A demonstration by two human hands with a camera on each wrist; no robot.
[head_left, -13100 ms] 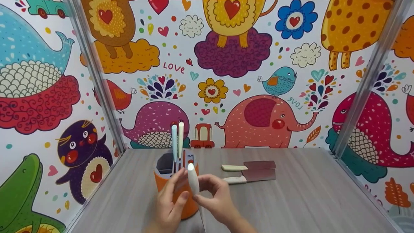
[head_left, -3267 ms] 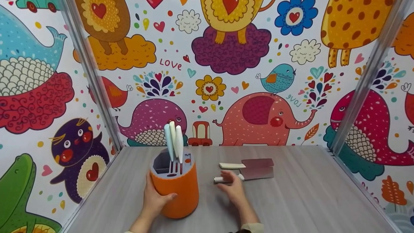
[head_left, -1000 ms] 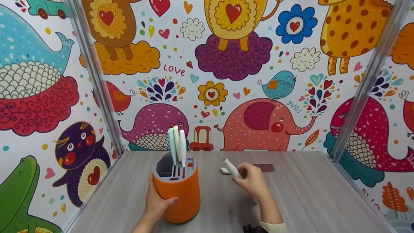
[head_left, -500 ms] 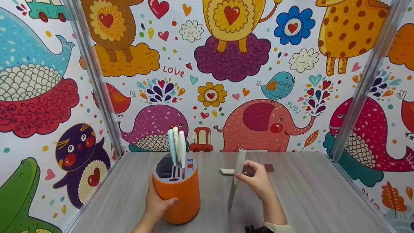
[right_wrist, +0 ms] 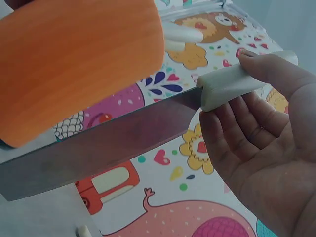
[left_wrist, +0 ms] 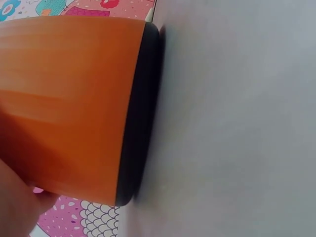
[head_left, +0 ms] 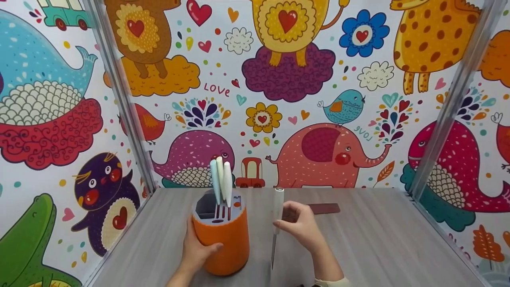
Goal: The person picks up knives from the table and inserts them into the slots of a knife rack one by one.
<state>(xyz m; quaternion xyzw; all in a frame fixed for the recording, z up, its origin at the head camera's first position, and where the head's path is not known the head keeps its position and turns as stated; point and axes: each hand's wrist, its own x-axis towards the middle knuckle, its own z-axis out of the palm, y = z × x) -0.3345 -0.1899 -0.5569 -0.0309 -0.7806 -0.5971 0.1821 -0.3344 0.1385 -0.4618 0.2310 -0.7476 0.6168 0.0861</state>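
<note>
An orange knife block (head_left: 221, 247) with a grey slotted top stands on the table. Three handles stick up from its slots: a light blue handle (head_left: 215, 181), a cream one and a white one. My left hand (head_left: 195, 249) grips the block's left side, thumb across its front. Just right of the block, my right hand (head_left: 301, 225) pinches the white handle (head_left: 279, 205) of a cleaver upright, blade pointing down. The right wrist view shows its broad blade (right_wrist: 103, 145) beside the block, with thumb and fingertips on the handle (right_wrist: 227, 86).
Behind my right hand, a second cleaver (head_left: 326, 208) lies flat on the grey wood-look table (head_left: 382, 239); the hand hides its handle in the head view. Walls printed with cartoon animals (head_left: 318, 155) enclose the table at the back and both sides.
My right hand has lifted the white-handled cleaver from beside the other one, turned it blade down and brought it left towards the block. My left hand keeps its hold on the block.
</note>
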